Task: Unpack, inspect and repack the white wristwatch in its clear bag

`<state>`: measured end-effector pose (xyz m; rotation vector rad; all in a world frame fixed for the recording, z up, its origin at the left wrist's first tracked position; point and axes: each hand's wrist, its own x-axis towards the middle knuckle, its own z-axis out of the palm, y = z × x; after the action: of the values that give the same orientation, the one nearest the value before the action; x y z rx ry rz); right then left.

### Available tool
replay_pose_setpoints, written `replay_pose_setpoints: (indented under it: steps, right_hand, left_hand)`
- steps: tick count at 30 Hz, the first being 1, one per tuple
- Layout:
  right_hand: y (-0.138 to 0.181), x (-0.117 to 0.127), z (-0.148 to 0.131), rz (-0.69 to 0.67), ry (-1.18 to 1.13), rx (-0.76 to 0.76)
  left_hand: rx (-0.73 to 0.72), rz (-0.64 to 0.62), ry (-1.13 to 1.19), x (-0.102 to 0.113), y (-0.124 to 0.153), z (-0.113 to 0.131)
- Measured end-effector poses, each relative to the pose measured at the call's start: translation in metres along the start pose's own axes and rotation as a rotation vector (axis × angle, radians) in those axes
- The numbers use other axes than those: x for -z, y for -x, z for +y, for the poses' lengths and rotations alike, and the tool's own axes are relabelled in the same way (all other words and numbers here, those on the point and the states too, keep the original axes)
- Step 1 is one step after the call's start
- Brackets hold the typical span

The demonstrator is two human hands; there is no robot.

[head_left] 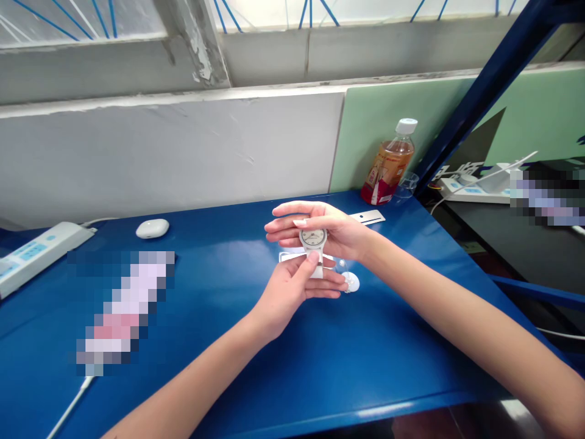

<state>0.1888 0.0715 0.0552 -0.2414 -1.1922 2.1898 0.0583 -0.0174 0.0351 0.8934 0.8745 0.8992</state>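
Note:
Between my hands, above the blue table, is a white wristwatch [313, 237] with a round, pale dial facing up. My left hand [289, 288] grips its white strap, thumb on top and fingers beneath. From the right, my right hand [343, 231] holds the watch at its upper edge; the thumb rests by the case and the other fingers stretch out to the left behind it. Partly hidden under my hands lie a white flat object and a round white piece [351, 281] with something clear beside it; I cannot make out their kind.
A flat metal strip [371, 217] lies behind my right wrist. At the back right stands a drink bottle [388, 164] beside a clear round item [406, 186]. On the left are a white earbud case [152, 228], a power strip [43, 253] and a blurred-out device [125, 311] with a cable.

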Motion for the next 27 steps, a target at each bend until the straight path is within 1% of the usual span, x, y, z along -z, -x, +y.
replay_pose_setpoints:
  steps: [4, 9, 13, 16, 19, 27]
  right_hand:
    - [0.001, -0.004, -0.005, -0.042, -0.006, -0.025]
    - [0.004, -0.012, -0.010, -0.039, 0.006, -0.046]
    - [0.004, -0.012, -0.011, -0.037, 0.018, -0.057]
    - [0.003, -0.009, -0.009, -0.046, 0.012, -0.060]
    - [0.002, -0.007, -0.008, -0.020, 0.034, -0.049]
    - [0.004, -0.014, -0.014, -0.045, 0.057, -0.061]
  left_hand:
    - [-0.001, 0.040, -0.009, 0.002, -0.001, 0.000]
    - [-0.008, 0.054, -0.032, 0.000, 0.001, 0.004]
    - [-0.011, 0.064, -0.045, -0.002, 0.001, 0.005]
    - [0.000, 0.059, -0.049, -0.003, 0.002, 0.005]
    - [-0.001, 0.035, -0.050, -0.005, 0.003, 0.005]
    - [-0.025, 0.043, -0.111, -0.004, 0.004, 0.004]
